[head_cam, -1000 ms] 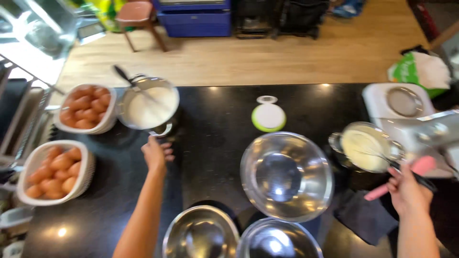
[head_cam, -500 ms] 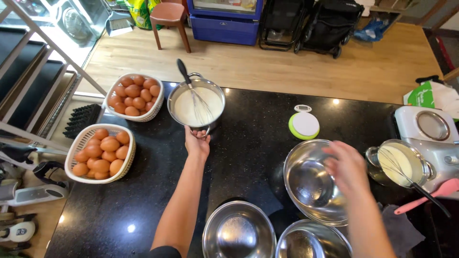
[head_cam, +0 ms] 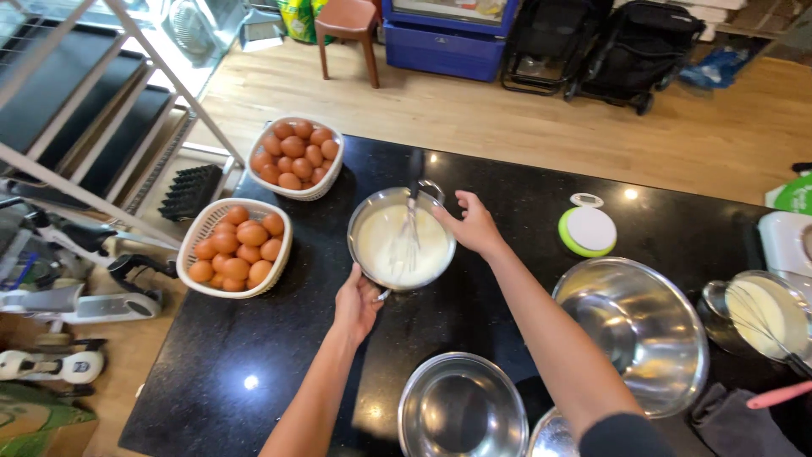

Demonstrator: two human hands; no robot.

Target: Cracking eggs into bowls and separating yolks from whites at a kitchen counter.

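Left hand (head_cam: 357, 303) grips the pot (head_cam: 402, 242) at its near rim, right hand (head_cam: 470, 225) clasps the far rim, whisk (head_cam: 409, 237) standing in the batter (head_cam: 385, 250), eggs (head_cam: 237, 247) alongside

The black speckled stone desk (head_cam: 254, 355) is polished and glossy, throwing back lamp glints. The round steel pan of pale batter (head_cam: 402, 241) looks brushed and shiny at its rim, the batter smooth and wet, with a thin wire whisk (head_cam: 409, 230) standing in it. The large empty steel bowl (head_cam: 630, 334) and the smaller steel bowl (head_cam: 463, 409) are mirror-bright metal. Two white woven plastic baskets (head_cam: 222, 213) hold matt brown eggs (head_cam: 237, 251). The floor (head_cam: 474, 106) is pale, satin-finished wood.
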